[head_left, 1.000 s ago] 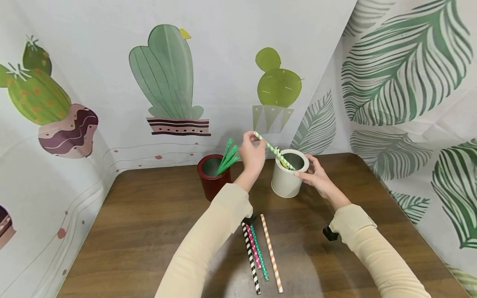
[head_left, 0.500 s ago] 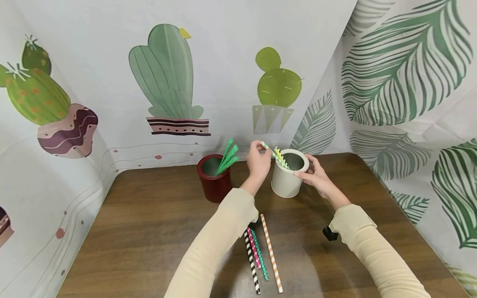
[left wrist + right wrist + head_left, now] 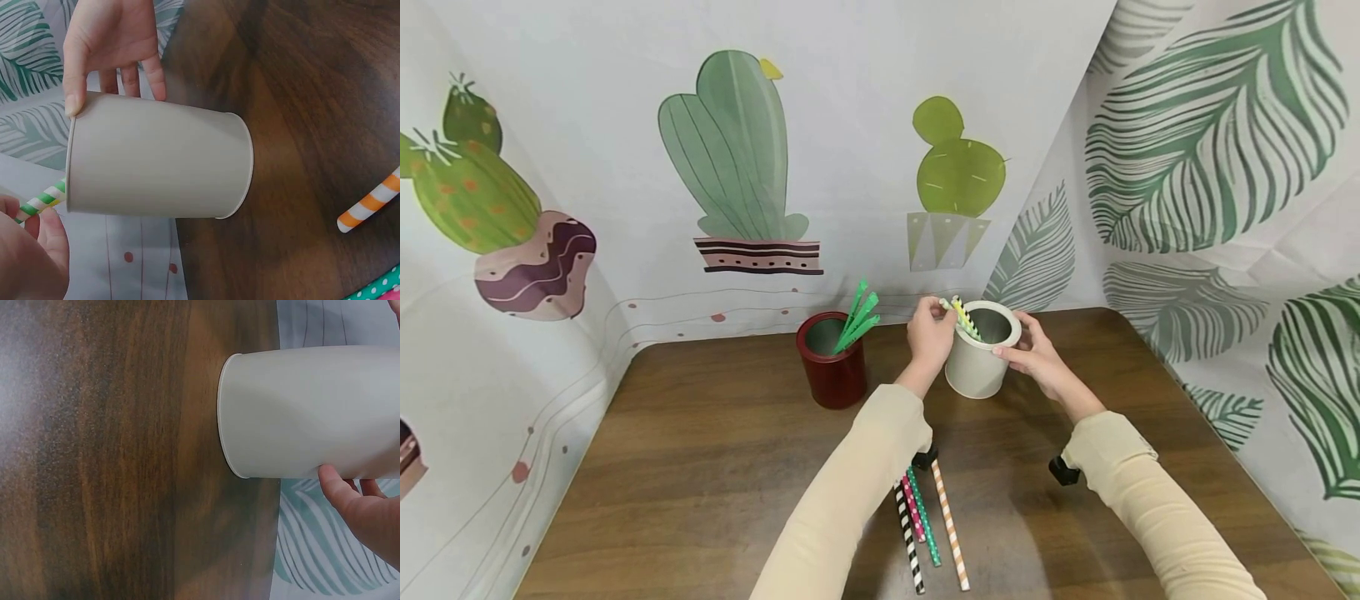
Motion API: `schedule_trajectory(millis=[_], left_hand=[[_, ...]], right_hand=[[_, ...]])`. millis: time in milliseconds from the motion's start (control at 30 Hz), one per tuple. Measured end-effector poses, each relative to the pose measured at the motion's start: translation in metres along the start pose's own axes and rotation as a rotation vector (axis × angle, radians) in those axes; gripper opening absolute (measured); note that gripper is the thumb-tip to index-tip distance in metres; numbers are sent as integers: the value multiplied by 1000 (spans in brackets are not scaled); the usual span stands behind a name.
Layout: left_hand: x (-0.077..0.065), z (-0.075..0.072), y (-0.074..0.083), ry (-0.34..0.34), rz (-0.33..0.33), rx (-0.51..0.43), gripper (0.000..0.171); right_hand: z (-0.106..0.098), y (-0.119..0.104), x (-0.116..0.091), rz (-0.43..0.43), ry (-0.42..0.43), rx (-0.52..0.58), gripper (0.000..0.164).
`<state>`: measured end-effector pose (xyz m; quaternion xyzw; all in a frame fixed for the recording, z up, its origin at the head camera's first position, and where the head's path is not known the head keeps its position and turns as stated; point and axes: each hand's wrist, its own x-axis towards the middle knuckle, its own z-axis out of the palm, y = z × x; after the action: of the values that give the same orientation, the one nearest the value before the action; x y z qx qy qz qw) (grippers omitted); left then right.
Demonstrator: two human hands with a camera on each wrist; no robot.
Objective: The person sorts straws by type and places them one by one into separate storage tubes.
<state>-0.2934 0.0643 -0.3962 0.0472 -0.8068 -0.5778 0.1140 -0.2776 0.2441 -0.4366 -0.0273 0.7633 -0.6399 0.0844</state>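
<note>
My left hand (image 3: 931, 335) pinches a green-and-white striped paper straw (image 3: 42, 201) near its upper end. The straw's lower part is inside the cream can (image 3: 976, 372). A yellow patterned straw (image 3: 964, 313) leans in the same can, against its left rim. My right hand (image 3: 1034, 353) grips the can's right side, its thumb (image 3: 74, 94) at the rim. The can stands upright on the table. In the right wrist view, the right hand (image 3: 369, 512) touches the can's side, and the can's mouth is out of frame.
A dark red can (image 3: 833, 379) with several green straws (image 3: 859, 321) stands left of the cream one. Nearer the front lie black-striped (image 3: 908, 537), pink dotted (image 3: 914, 508), green dotted (image 3: 927, 525) and orange-striped (image 3: 952, 533) straws. A printed cloth (image 3: 857, 150) hangs behind the wooden table (image 3: 715, 467).
My left hand has moved right and down toward the cream can, lowering the green-striped straw deeper into it. The right hand and both cans stay in place.
</note>
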Motion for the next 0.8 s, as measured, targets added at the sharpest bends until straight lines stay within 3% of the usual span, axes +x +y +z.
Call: schedule_trajectory(millis=[267,600,800], left_hand=[[-4,5,-3,-39,-7,44,17],[-8,-3,-14,-126,-3,-69,26],[-11,-8,-25,-157,4,-86,34]], right_hand=[[1,-2,-1,-7,2,1,81],[0,-2,0,0,-7,13,81],[0,-1,0,2,-8,19,82]])
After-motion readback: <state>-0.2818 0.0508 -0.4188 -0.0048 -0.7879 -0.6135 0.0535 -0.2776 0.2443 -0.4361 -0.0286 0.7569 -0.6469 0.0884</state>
